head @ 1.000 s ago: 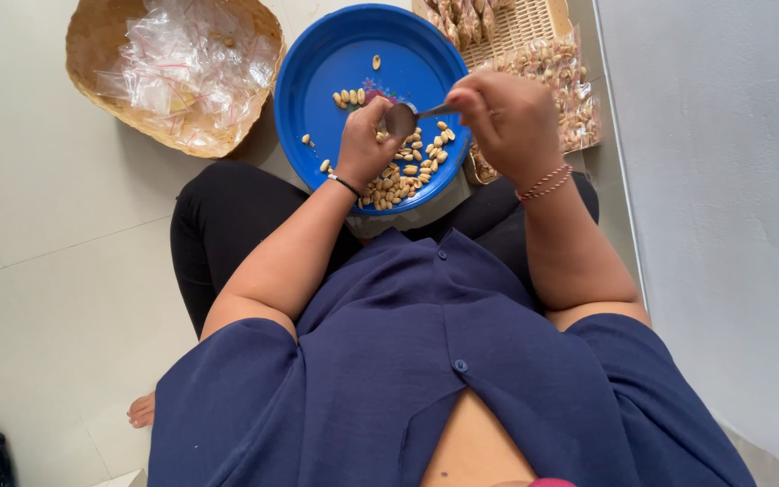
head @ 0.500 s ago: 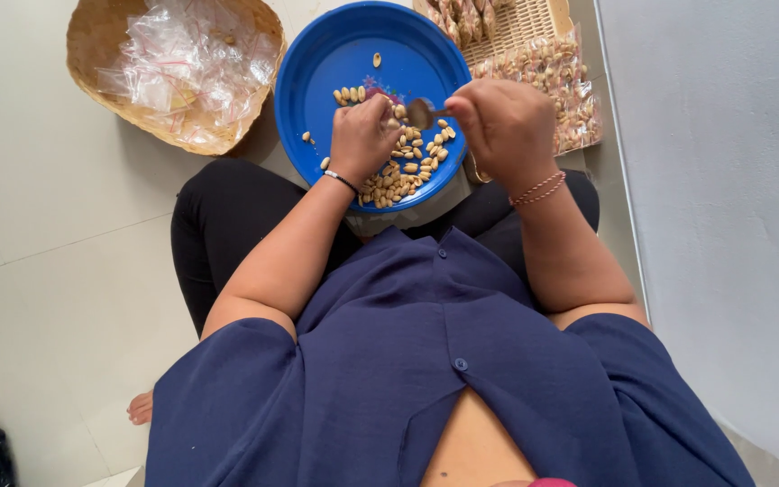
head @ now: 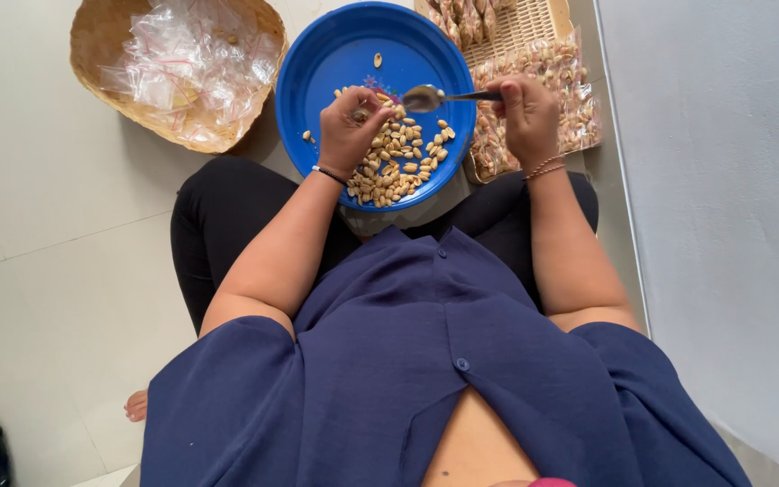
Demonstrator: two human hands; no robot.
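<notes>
A blue round basin (head: 335, 54) rests on my lap with a heap of peanuts (head: 398, 158) in its near half. My left hand (head: 349, 131) hovers over the peanuts, fingers pinched around a small clear plastic bag with a few peanuts in it. My right hand (head: 525, 113) grips the handle of a metal spoon (head: 426, 96), its bowl held level just right of the left hand's fingertips, above the basin.
A woven basket (head: 101, 45) full of empty clear plastic bags sits on the tiled floor at the upper left. A flat woven tray (head: 543, 18) with filled peanut packets lies right of the basin. A pale wall runs down the right side.
The right hand has drawn the spoon back to the right, away from the left hand. The left hand stays over the peanuts.
</notes>
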